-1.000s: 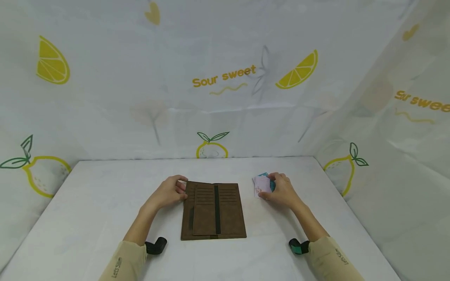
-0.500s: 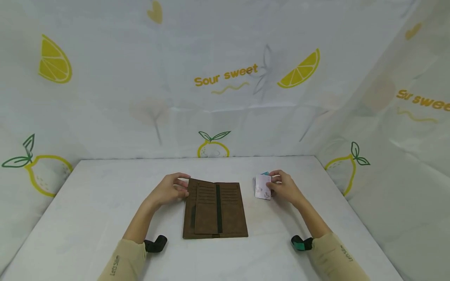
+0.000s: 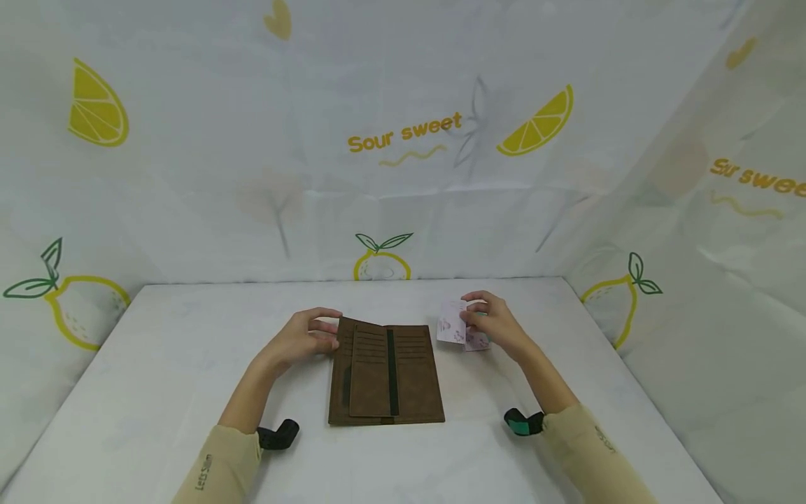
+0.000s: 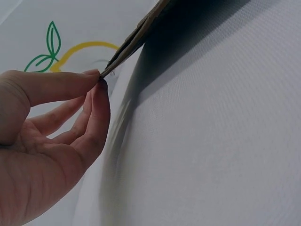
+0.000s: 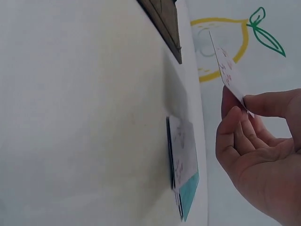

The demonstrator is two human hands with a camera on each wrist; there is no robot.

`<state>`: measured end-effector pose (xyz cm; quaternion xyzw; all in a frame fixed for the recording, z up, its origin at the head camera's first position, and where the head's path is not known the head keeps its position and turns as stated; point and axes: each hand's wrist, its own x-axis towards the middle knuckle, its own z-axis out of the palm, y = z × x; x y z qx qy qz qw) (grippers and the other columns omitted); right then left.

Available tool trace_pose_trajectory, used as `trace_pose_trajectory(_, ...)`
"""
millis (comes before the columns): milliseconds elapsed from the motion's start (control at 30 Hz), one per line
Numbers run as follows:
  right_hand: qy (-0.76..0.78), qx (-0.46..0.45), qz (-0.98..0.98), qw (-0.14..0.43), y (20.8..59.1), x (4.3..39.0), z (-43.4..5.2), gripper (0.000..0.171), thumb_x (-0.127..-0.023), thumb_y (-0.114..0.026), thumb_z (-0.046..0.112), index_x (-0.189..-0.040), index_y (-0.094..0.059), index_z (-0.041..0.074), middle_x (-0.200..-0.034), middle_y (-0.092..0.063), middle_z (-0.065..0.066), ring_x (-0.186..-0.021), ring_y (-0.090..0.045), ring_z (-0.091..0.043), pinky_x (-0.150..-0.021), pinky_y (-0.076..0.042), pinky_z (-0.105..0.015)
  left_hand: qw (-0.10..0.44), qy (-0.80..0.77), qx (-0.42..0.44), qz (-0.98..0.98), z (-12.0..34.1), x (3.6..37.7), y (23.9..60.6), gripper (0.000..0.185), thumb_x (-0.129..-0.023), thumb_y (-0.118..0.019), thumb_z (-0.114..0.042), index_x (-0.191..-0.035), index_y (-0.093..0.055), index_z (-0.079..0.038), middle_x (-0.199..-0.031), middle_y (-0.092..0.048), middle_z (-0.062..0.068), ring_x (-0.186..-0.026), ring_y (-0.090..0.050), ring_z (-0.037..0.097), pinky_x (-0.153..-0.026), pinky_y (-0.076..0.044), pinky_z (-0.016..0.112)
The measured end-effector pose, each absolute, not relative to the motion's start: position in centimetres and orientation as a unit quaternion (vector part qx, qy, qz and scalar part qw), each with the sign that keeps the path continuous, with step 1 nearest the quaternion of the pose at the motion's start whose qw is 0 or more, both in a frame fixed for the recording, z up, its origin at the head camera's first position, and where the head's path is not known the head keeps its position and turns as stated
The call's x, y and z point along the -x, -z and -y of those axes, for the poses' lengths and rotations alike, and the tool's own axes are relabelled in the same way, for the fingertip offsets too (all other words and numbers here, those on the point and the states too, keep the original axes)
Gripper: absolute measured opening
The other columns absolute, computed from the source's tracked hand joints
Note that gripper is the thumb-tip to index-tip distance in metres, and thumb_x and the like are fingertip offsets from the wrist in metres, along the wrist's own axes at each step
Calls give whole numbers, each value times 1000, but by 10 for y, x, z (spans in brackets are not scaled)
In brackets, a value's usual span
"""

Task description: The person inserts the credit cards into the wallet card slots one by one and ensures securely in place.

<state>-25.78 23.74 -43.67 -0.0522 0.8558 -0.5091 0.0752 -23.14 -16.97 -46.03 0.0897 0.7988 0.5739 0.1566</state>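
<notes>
A white printed cloth backdrop point(image 3: 403, 175) with yellow lemons and the words "Sour sweet" closes in three sides. Below it lies one flat white worktop point(image 3: 157, 378).

In the middle of the worktop lies one long brown suede-like wallet point(image 3: 385, 374), opened flat, with two columns of card slots and a dark strip down the middle. Its far left edge is lifted a little off the surface.

Two forearms in beige sleeves reach in, each with a dark wrist strap. The left hand point(image 3: 302, 339) is at the wallet's upper left edge; the left wrist view shows the thumb and forefinger tips point(image 4: 96, 77) pressed together on the thin raised edge of the wallet point(image 4: 136, 35), the other fingers loosely curled behind.

The right hand point(image 3: 494, 323) is just to the right of the wallet's far corner. It pinches one small white card with a pink pattern point(image 3: 450, 325) between thumb and fingers, lifted off the worktop and tilted; in the right wrist view the card point(image 5: 228, 73) stands up above the fingertips.

Beneath that hand a small stack of cards point(image 5: 183, 167) rests on the worktop, well apart from the wallet's edge: a white patterned one on top, a teal one under it, and a dark edge below; the exact count cannot be told.
</notes>
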Motion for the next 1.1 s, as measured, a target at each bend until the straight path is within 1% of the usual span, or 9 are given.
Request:
trace_pose_trajectory(233,529,59,-843,75,439,268,-215,43,-108,-62,10,-148,-52,-3,-121,-71,-22,-92,-68,-16,-83,-61,-30,158,-578,-85,-796,171,232,461,60,-95,-74,-4,-152,-56,-2,-139,-66,28,-110,-73,22,-94,-57,31)
trace_pose_trajectory(400,547,66,-831,74,442,271,-204,43,-107,-64,10,-147,-54,-3,-124,-72,-25,-94,-67,-15,-83,-61,-30,157,-581,-83,-794,171,233,462,59,-96,-74,-4,-152,-56,-3,-141,-65,29,-112,-73,22,-95,-57,32)
trace_pose_trajectory(567,563,71,-820,75,446,271,-197,41,-105,-66,8,-145,-57,-2,-119,-74,-23,-91,-66,-15,-81,-61,-28,158,-585,-80,-791,171,232,464,60,-95,-73,-4,-153,-55,-4,-142,-64,29,-112,-73,23,-96,-56,32)
trace_pose_trajectory(767,563,70,-822,59,451,268,-189,37,-104,-69,6,-140,-63,2,-111,-75,-18,-87,-69,-13,-77,-60,-26,154,-584,-83,-793,170,233,463,59,-96,-73,-5,-153,-56,-4,-143,-64,28,-115,-72,24,-96,-56,32)
trace_pose_trajectory(933,556,77,-826,52,453,264,-185,35,-103,-69,6,-138,-64,0,-109,-76,-20,-86,-70,-13,-76,-62,-29,156,-586,-84,-791,168,232,462,59,-96,-73,-3,-152,-56,-3,-141,-65,28,-112,-72,23,-96,-56,32)
trace_pose_trajectory(1100,563,80,-820,59,457,262,-182,36,-103,-69,4,-138,-64,-2,-112,-76,-25,-87,-70,-17,-76,-62,-30,159,-584,-82,-792,168,230,462,59,-96,-73,-2,-151,-55,-1,-139,-65,28,-108,-71,19,-93,-56,30)
